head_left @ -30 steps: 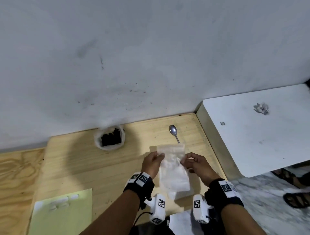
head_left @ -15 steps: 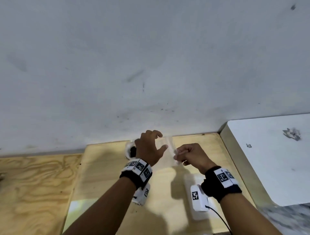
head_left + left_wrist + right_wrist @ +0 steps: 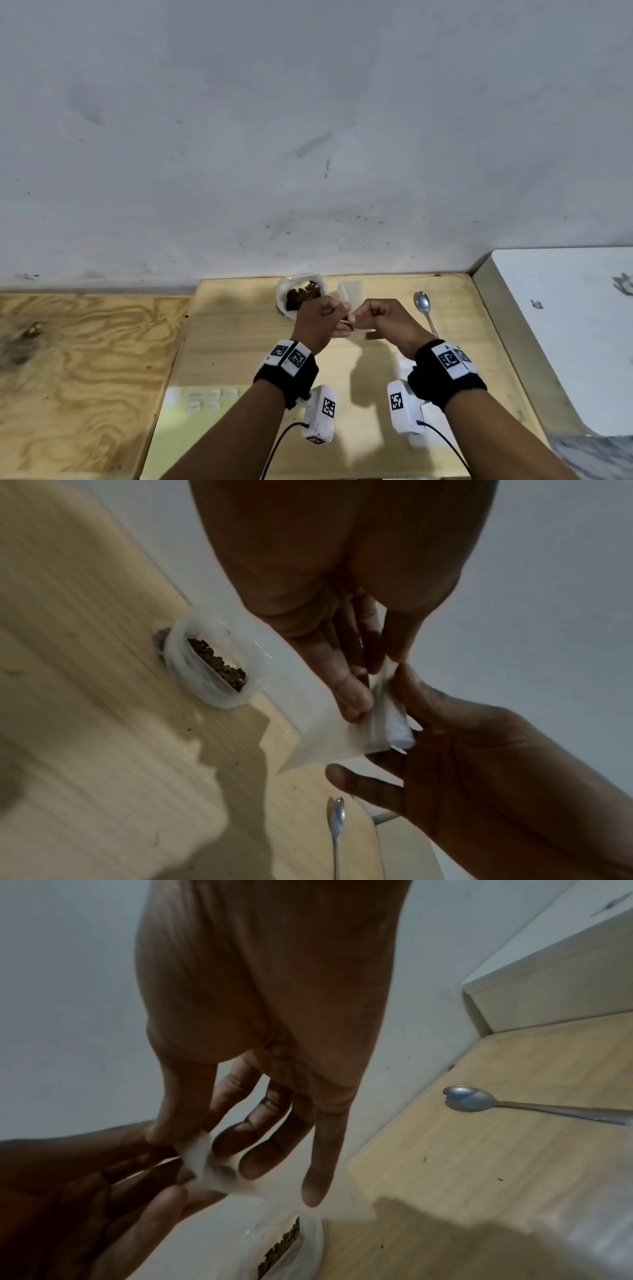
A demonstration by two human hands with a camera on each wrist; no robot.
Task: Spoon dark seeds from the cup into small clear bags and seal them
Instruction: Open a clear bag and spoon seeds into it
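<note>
Pinching one small clear bag (image 3: 346, 737) between them, the left hand (image 3: 320, 322) and the right hand (image 3: 387, 318) hold it raised above the wooden table (image 3: 239, 342), just in front of the cup (image 3: 298, 294). Each hand has its thumb and forefinger closed on the bag's top edge, the other fingers loosely curled or spread. In the left wrist view the film is bunched at the pinch; whether the mouth is already parted cannot be told. No seeds show inside the bag, so by the look of it this one is yet to be filled and the work on it is at the opening stage.

The cup, lined with thin white plastic, sits at the far edge of the table near the wall and holds a good heap of dark seeds (image 3: 219, 660). The spoon (image 3: 424, 308) lies unheld on the table to the right of the right hand, bowl toward the wall. Scooping, filling and sealing are all left for this bag.

A pale green sheet (image 3: 191, 421) lies at the near left with a few small white pieces on it; what they are is too blurred to say. A white surface (image 3: 565, 325) adjoins the table on the right. Nothing blocks the way from cup to bag, though both hands are busy, so one must let go to take the spoon.
</note>
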